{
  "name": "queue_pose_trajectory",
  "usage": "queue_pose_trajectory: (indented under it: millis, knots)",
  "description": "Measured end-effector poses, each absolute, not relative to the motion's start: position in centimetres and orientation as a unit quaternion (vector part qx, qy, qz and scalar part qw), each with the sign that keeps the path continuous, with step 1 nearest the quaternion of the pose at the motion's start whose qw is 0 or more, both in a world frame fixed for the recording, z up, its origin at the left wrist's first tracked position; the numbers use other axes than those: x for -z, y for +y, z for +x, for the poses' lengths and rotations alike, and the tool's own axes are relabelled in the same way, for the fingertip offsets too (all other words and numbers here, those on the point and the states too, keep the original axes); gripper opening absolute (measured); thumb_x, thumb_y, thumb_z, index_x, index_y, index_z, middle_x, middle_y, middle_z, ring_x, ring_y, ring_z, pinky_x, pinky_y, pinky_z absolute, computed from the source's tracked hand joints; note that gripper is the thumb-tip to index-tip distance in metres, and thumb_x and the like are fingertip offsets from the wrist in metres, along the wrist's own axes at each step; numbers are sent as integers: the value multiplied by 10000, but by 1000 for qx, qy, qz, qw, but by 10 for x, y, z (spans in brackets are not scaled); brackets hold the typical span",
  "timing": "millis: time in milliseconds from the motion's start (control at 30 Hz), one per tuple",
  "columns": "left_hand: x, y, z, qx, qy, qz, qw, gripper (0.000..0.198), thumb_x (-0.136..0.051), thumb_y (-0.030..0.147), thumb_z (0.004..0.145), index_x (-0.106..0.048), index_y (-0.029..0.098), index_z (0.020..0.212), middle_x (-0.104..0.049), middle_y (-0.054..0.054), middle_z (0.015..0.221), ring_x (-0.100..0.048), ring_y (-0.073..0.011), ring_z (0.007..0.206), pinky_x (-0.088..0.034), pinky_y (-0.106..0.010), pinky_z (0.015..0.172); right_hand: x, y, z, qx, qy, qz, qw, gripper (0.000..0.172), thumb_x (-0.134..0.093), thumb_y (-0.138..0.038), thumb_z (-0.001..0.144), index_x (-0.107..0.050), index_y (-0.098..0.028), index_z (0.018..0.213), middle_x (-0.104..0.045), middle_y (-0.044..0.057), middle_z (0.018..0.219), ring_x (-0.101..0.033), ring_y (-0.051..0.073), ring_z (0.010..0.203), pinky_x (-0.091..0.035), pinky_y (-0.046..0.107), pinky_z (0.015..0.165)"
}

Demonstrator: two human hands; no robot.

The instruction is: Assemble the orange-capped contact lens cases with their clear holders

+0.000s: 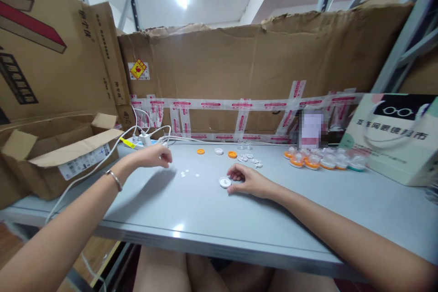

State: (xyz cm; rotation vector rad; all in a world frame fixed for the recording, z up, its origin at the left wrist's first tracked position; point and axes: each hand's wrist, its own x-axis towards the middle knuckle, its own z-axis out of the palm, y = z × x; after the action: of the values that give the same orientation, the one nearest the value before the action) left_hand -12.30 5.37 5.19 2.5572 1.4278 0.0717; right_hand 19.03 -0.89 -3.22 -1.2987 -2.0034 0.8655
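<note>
My left hand (pixel 154 155) hangs above the left part of the table, its fingers curled downward. Whatever may be between those fingertips is hidden. To the right of it, several tiny white discs (pixel 183 175) lie on the tabletop. My right hand (pixel 249 180) rests on the table, thumb and fingers closed around the right edge of a white round cap (pixel 225 183), which lies flat with a small raised part in its middle. Behind it are an orange ring-shaped cap (pixel 232 154), another orange cap (pixel 200 151), a white cap (pixel 218 151) and small white parts (pixel 251 160).
Clear domed pieces with orange, white and teal bases (pixel 318 159) stand at the back right, beside a paper bag (pixel 390 139). An open cardboard box (pixel 68 150) and a power strip with white cables (pixel 145 140) sit at the left. Taped cardboard (pixel 222 68) walls the back.
</note>
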Motion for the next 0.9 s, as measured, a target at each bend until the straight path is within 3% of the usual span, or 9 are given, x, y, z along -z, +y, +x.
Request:
queue_pose_trajectory:
  millis: [333,733,900]
  knots:
    - [-26,57,-142,-8,509,847,153,222,-616,266,597,-652,148,782,-660,-35,761,-585,-167,715,-418,-210,613,30,-10,186,-328,-757,-483,294,356,-677,-401,609,-613,-168,871,-535,20,814,-499,144,761,-396,271,711]
    - [-24,61,-149,-21,498,854,148,176,-551,260,653,-670,145,715,-674,-39,722,-573,-154,661,-400,-196,575,31,-11,186,-315,-763,-481,296,348,-666,-416,621,-623,-177,870,-543,23,819,-501,145,759,-403,270,706]
    - [-31,53,-133,-96,485,860,129,184,-536,264,682,-657,131,721,-651,-32,676,-548,-125,615,-385,-182,542,31,-10,183,-310,-759,-488,298,336,-654,-431,629,-638,-175,847,-543,19,794,-494,134,723,-399,258,670]
